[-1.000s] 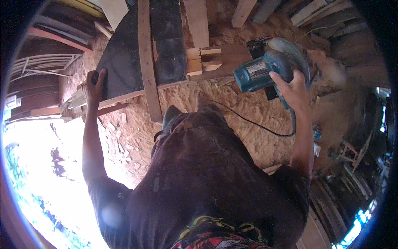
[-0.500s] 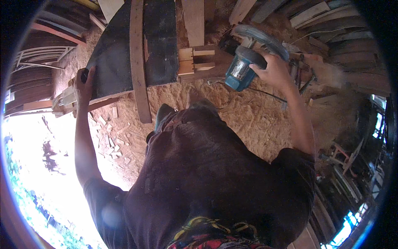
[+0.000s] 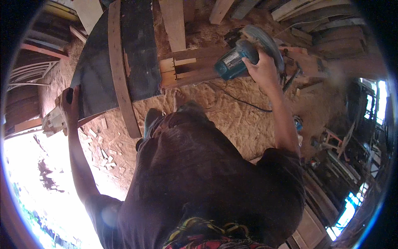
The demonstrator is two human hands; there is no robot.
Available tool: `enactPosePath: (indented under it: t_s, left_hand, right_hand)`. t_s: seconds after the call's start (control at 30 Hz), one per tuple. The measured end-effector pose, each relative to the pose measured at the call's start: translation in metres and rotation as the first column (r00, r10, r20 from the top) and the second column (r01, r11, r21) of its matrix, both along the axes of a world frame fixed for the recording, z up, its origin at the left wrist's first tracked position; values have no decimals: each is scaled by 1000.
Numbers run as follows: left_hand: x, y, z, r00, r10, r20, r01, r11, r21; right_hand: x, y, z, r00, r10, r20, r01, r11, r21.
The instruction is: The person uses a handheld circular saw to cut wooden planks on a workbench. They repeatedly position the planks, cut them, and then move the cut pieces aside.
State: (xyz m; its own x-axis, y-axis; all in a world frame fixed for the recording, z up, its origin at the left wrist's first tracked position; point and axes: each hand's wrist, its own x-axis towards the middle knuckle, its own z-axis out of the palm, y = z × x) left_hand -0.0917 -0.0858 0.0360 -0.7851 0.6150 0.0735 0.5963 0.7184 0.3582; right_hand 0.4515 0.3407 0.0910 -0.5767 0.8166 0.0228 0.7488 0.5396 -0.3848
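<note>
My right hand point(image 3: 262, 70) is wrapped round the handle of a blue-green circular saw point(image 3: 233, 62), its grey blade guard turned to the far right. The saw is over the right part of a wooden workbench point(image 3: 203, 70); whether it touches the wood I cannot tell. At the left, my left hand point(image 3: 70, 110) is closed round a small black thing point(image 3: 69, 95) that I cannot make out, beside the corner of a large dark panel point(image 3: 97, 79) with one curved edge. A long, slightly bent wooden strip point(image 3: 120, 70) lies across this panel and juts past its near edge.
A light notched wooden piece point(image 3: 168, 72) lies right of the panel. A dark cord point(image 3: 242, 101) hangs below the saw. Sawdust point(image 3: 232, 120) and several offcuts point(image 3: 108, 157) cover the floor. Stacked boards point(image 3: 340, 45) stand at the far right; a metal rack point(image 3: 33, 72) is at left.
The view has shifted, so the bench and panel sit further left and lower. Against the bench, the saw in my right hand has moved slightly right and away. My left hand stays at the panel's corner.
</note>
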Motion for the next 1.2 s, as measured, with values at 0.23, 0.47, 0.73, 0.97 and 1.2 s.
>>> enactPosePath:
  t_s: [0.23, 0.47, 0.73, 0.97, 1.2]
  left_hand:
    - [1, -4, -2, 1000, 3, -30, -1, 998, 68]
    - [-2, -5, -3, 1000, -6, -4, 6, 996, 87]
    - [-10, -3, -18, 995, -8, 94, -7, 987, 159]
    - [2, 6, -8, 988, -116, 97, 87, 960, 266]
    - [2, 4, -6, 986, -139, 91, 110, 957, 267]
  right_hand:
    - [3, -7, -19, 963, -175, 206, 170, 985, 38]
    - [-8, -44, -37, 937, -287, 199, 296, 955, -18]
    - [-13, -49, -39, 925, -340, 171, 337, 940, 44]
    - [-24, -66, -23, 890, -421, 176, 410, 907, 92]
    - [-64, -178, 11, 806, -302, -510, 251, 953, -169]
